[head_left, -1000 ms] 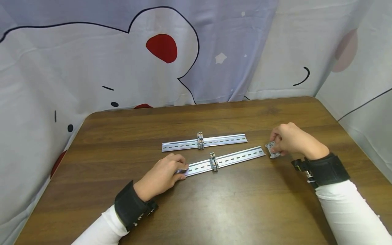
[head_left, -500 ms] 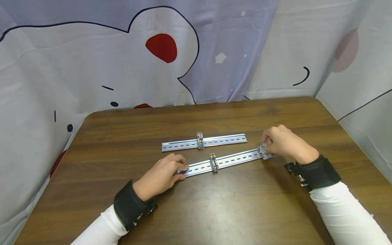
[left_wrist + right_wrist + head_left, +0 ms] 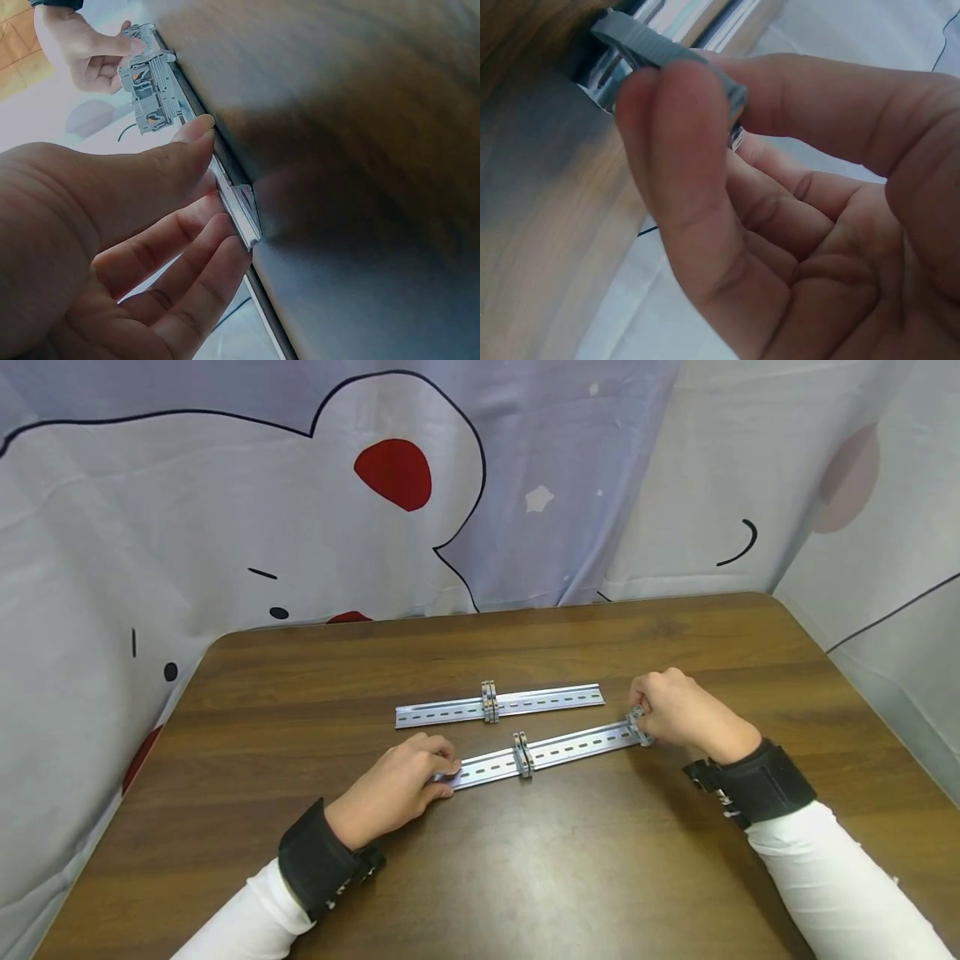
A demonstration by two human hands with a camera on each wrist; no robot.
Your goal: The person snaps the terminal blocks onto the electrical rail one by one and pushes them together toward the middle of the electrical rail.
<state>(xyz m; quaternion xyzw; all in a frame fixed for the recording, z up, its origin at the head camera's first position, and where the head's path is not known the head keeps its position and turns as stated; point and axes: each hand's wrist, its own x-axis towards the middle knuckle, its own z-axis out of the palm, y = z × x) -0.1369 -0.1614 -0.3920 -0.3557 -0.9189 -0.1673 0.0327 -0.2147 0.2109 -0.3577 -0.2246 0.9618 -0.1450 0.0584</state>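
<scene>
A slotted metal DIN rail (image 3: 573, 747) lies slanted on the table, two grey terminal blocks (image 3: 522, 755) clipped near its middle. My left hand (image 3: 397, 787) grips the rail's left end between thumb and fingers; the left wrist view shows the rail's bare end (image 3: 244, 214) past the thumb. At the right end, my right hand (image 3: 686, 714) pinches another grey terminal block (image 3: 638, 727) over the rail. Seen from the right wrist, this terminal block (image 3: 664, 52) sits between thumb and fingers, close against the rail. Whether it is clipped on I cannot tell.
Behind the near rail lies a second DIN rail (image 3: 438, 713), roughly parallel, with terminal blocks (image 3: 490, 702) around its middle. The wooden table (image 3: 525, 877) ends at a patterned cloth (image 3: 555, 485) at the back and sides.
My right hand has moved left, bringing the terminal block from beyond the rail's right end onto that end. The left hand keeps its grip on the left end.
</scene>
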